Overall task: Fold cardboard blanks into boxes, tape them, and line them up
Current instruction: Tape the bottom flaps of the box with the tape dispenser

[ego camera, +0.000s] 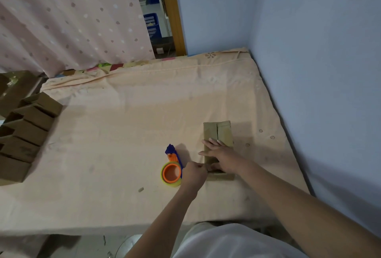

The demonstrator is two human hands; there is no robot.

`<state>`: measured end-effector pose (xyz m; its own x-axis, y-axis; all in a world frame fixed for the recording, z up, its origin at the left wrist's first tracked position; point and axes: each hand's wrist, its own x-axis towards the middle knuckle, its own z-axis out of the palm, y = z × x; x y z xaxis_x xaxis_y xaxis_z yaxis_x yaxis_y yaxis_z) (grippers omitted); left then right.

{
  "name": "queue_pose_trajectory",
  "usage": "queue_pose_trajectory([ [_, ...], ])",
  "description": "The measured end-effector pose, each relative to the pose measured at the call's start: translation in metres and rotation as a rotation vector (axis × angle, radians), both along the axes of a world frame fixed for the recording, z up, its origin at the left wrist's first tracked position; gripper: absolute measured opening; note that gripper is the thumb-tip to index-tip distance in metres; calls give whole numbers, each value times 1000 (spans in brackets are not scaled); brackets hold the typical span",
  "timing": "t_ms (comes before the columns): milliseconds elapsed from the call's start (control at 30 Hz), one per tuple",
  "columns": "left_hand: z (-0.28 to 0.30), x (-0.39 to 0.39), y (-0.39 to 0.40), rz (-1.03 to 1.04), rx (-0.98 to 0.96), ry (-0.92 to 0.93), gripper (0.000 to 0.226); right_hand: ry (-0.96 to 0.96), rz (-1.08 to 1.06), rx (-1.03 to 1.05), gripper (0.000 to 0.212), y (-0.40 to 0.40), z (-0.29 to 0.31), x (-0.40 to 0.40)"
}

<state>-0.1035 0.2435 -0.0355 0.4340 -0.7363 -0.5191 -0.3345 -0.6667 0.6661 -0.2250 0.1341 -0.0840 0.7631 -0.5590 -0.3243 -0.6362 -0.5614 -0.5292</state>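
Note:
A brown cardboard box (pixel 222 134) lies on the peach bedsheet at the right, its two top flaps meeting in a centre seam. My right hand (pixel 221 154) rests flat on those flaps with fingers spread. My left hand (pixel 194 174) is curled at the box's near left corner, pinching something small that I cannot make out, perhaps tape. Just left of that hand lies a tape dispenser (pixel 172 170) with an orange hub, blue handle and a clear tape roll. Several finished boxes (pixel 26 125) stand in a row at the left edge.
The bed (pixel 123 123) sits against a blue wall (pixel 319 72) on the right and back. A dotted pink curtain (pixel 68 16) hangs at back left. A small scrap (pixel 140 189) lies on the sheet near the front edge.

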Motion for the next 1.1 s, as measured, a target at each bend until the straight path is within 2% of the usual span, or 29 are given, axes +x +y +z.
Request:
queue_pose_trajectory([
  [100,-6,2,2,-85,10,-66,35,74,36,-145,66,9,9,2],
  [167,-7,-1,5,-196,12,-172,31,111,-26,-220,73,15,14,-1],
  [300,-5,2,3,-340,-2,-293,36,155,-170,-308,81,30,10,-9],
  [400,-15,7,-5,-418,23,-373,46,192,-318,-296,78,45,3,-10],
  [500,-21,6,-6,-463,59,-399,55,51,-462,-115,76,54,2,-18],
  [633,-35,11,-1,-390,-41,-383,36,-288,-631,63,48,52,12,-39],
  [733,-43,16,6,-314,-216,-378,13,-318,-560,44,53,49,10,-62],
  [800,-41,17,10,-297,-310,-362,18,-304,-495,19,58,47,8,-72],
  [967,-44,34,13,-567,-411,-408,25,-316,-438,73,42,47,5,-85],
  [1100,-48,46,12,-715,-473,-422,28,-328,-438,136,45,46,3,-93],
])
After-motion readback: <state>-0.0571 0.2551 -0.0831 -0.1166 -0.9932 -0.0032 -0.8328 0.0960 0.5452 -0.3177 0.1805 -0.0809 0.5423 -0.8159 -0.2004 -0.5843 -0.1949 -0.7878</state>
